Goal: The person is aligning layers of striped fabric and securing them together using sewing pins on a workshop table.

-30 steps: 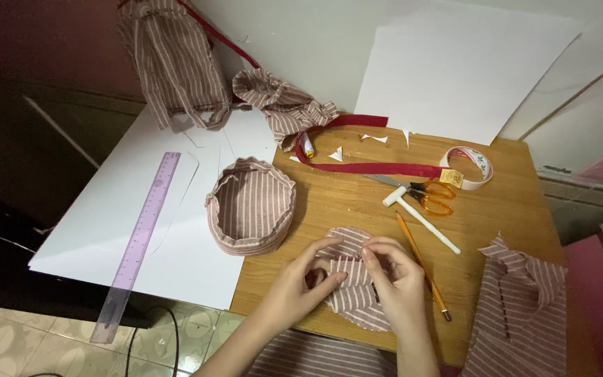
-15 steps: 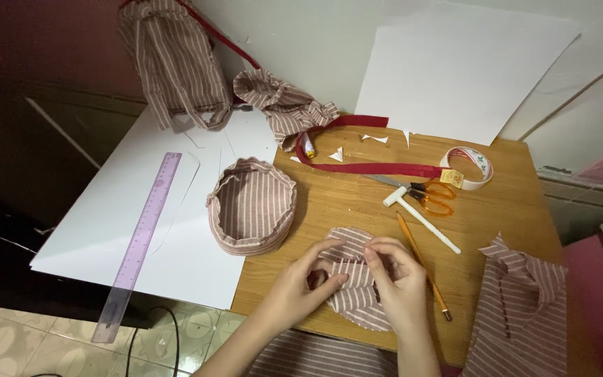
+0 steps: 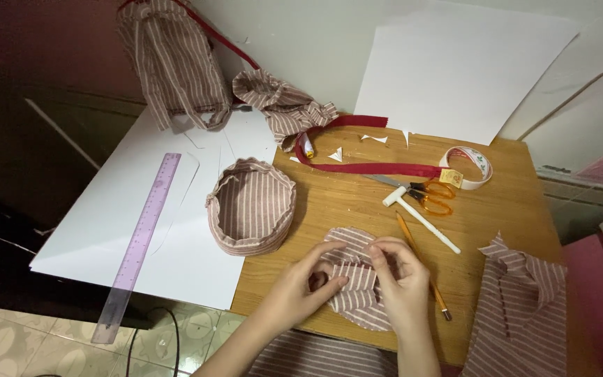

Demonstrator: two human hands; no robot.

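Hardly moved: left hand (image 3: pixel 308 283), right hand (image 3: pixel 399 279) both pinching striped fabric piece (image 3: pixel 357 290); fabric basket (image 3: pixel 251 204) empty.

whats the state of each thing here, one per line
left hand: pinching the fabric piece
right hand: pinching the same piece
fabric piece: partly folded, flat on the table
fabric basket: upright, empty
scissors: closed, lying flat
tape roll: lying flat
ruler: flat on white sheet
pencil: lying beside the right hand

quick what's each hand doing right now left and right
Left hand: closed, pinching the striped fabric piece on the wooden table.
Right hand: closed, fingers gripping the same fabric piece at its fold.
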